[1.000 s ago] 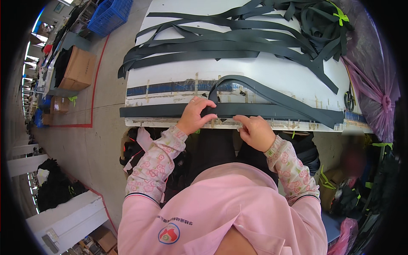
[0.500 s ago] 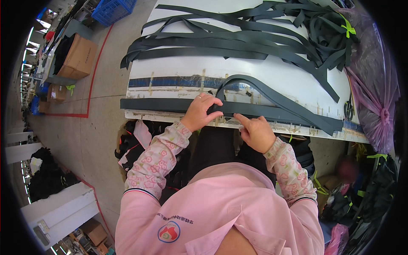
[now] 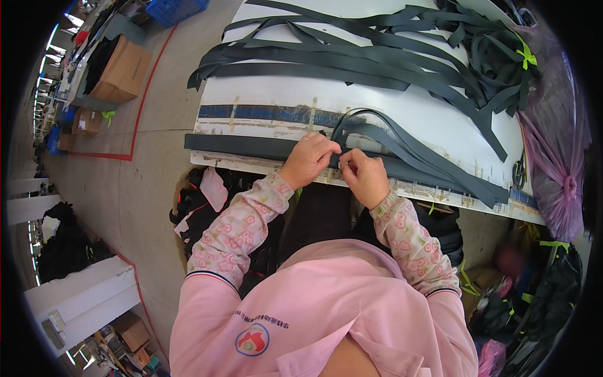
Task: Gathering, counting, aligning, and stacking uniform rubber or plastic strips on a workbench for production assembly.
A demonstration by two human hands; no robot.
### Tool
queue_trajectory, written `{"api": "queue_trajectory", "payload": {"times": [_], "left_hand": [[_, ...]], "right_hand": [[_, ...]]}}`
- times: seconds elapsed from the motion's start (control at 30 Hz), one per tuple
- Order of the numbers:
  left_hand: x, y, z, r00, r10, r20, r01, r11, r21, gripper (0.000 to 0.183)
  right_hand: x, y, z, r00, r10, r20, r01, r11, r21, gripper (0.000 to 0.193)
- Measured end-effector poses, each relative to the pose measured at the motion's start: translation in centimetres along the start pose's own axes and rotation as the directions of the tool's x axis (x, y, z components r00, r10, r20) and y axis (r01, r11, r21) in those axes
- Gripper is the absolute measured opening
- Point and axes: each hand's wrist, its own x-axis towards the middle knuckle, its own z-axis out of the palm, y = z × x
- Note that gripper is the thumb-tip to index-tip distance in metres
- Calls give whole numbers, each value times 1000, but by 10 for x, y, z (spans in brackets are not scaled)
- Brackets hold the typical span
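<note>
Dark grey elastic-like strips (image 3: 245, 146) lie along the near edge of a white table (image 3: 264, 92). Right of centre some of them rise in a loop (image 3: 375, 117) and run down to their ends at the right. My left hand (image 3: 309, 158) is closed at the left foot of that loop, its fingertips pinching a strip there. Close beside it, my right hand (image 3: 365, 178) has its thumb and forefinger pinched together at the strips' near edge. What the right fingertips hold is too small to make out.
More grey strips (image 3: 352, 56) lie across the far part of the table, bunched at the far right with a yellow-green tie (image 3: 526, 53). Scissors (image 3: 518, 173) rest near the right edge, next to a purple plastic bag (image 3: 561, 144). Dark cloth pieces (image 3: 217, 195) sit below the table.
My right hand has moved left beside the left one, its pointing forefinger now closed against the thumb. My left fingers have closed from a wide gap. The loop has spread into separate strips.
</note>
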Motion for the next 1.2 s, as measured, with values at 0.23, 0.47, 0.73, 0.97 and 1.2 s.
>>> {"api": "queue_trajectory", "payload": {"times": [0.23,0.47,0.73,0.97,1.2], "left_hand": [[-1,6,-2,996,-72,44,72,997,10,16],[-1,9,-2,994,-90,67,84,993,85,25],[0,10,0,983,-154,97,148,987,69,27],[1,15,-1,983,-152,106,143,985,94,27],[3,19,0,982,-163,94,153,983,97,28]], "right_hand": [[-3,4,-5,980,180,90,-191,973,127,13],[-37,70,-109,898,440,4,-405,823,399,8],[-73,97,-135,946,307,-106,-293,947,135,8],[-74,94,-132,947,302,-105,-293,951,97,7],[-73,93,-128,957,250,-145,-259,965,-42,6]]}}
